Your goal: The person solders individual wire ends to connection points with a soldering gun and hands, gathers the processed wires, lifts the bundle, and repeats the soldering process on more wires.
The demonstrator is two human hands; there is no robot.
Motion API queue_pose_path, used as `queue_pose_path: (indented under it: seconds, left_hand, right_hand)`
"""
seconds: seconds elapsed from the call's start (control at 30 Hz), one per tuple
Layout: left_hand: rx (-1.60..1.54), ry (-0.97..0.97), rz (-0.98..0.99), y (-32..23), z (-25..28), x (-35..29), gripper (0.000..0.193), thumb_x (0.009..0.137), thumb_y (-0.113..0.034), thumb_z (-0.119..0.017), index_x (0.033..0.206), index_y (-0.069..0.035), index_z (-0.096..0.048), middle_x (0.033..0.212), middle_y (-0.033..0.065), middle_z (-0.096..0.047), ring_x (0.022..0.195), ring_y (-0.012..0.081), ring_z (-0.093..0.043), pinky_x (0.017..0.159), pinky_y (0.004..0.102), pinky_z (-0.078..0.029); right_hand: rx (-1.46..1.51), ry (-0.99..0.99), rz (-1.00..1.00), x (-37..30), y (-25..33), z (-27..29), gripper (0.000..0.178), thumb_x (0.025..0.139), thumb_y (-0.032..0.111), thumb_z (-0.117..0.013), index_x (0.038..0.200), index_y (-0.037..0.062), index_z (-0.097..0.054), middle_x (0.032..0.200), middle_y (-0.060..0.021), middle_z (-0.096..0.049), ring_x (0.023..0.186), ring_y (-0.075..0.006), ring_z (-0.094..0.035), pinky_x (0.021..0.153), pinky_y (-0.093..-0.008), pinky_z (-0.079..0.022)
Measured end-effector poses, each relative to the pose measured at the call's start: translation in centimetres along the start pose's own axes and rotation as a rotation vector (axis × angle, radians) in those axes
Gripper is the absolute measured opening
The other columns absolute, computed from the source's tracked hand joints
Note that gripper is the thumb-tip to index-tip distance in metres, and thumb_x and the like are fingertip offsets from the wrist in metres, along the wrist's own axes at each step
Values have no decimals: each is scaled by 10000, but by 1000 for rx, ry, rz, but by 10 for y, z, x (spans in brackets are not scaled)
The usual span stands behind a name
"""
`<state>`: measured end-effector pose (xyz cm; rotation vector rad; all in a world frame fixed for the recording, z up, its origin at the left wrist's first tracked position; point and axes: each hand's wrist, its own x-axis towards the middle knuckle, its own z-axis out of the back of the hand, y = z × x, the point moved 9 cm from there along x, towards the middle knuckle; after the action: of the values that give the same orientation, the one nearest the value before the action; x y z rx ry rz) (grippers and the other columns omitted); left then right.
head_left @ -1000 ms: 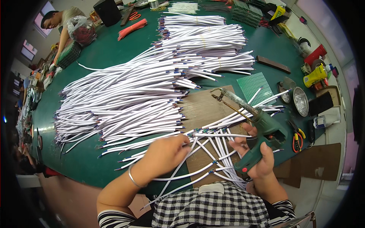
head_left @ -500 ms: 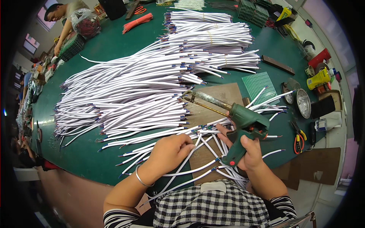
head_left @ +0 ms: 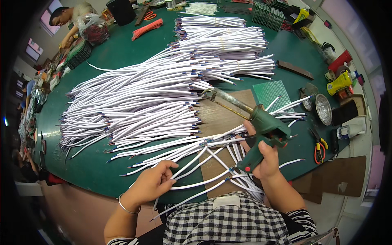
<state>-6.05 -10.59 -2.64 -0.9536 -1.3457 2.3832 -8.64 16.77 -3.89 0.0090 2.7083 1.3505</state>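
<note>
Soldering gun (head_left: 263, 122): in the right hand, raised over the work; barrel's long axis slants from lower right to upper left, tip toward the cable pile; grip angles down toward the wearer.
White cable (head_left: 190, 162): runs from the left hand up and rightward to a joint among other cables.
Right hand (head_left: 267, 161): palm side up, fingers wrapped round the grip, thumb along its side.
Left hand (head_left: 153, 181): forearm in from lower left; thumb and forefinger pinching the cable.
Look: gun dark green, metal barrel with brass-coloured rod beneath; cable smooth, white.
Brown board (head_left: 220, 120): under the gun's tip.
Cable pile (head_left: 134, 94): white bundles, far-left, on green bench (head_left: 122, 51).
Pliers (head_left: 320, 151): right of gun.
</note>
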Motion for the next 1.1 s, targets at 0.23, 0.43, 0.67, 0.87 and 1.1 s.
queue_pose_path:
  seconds: [0.23,0.43,0.67,0.87,1.1]
  left_hand:
    - [404,-128,-51,3,11,-18,408,787,-21,-598,1182,-57,-503,723,-7,-511,588,84,-506,545,248,-421]
    - [-213,-70,48,-10,-9,-2,364,816,39,-612,1156,-27,-500,765,-15,-492,592,41,-512,495,174,-419]
    - [-416,-200,-50,-12,2,4,317,844,-106,-660,1112,-41,-502,728,-20,-512,534,35,-506,430,153,-364]
    - [-163,-15,192,15,-13,-24,365,875,-134,-603,1216,-59,-496,769,22,-576,592,71,-514,584,213,-437]
    - [-256,-264,94,26,34,-63,169,892,-155,-583,1006,-30,-596,690,-20,-547,595,43,-492,540,195,-414]
  right_hand:
    - [-61,35,178,11,24,9,656,861,210,-595,1416,47,-287,1440,-139,-349,1336,-334,-343,1136,-449,-210]
    - [-152,115,171,15,26,-12,622,904,275,-500,1429,32,-270,1445,-180,-346,1362,-320,-302,1129,-413,-203]
    - [-276,98,162,20,21,-15,536,917,231,-484,1380,-3,-350,1386,-182,-433,1325,-288,-370,1136,-415,-210]
    - [-214,60,266,25,20,-8,487,891,185,-528,1327,-4,-418,1315,-149,-501,1263,-246,-435,1091,-376,-282]
    - [-245,43,289,27,22,-2,476,878,163,-545,1319,8,-450,1284,-116,-544,1234,-207,-478,1044,-340,-341]
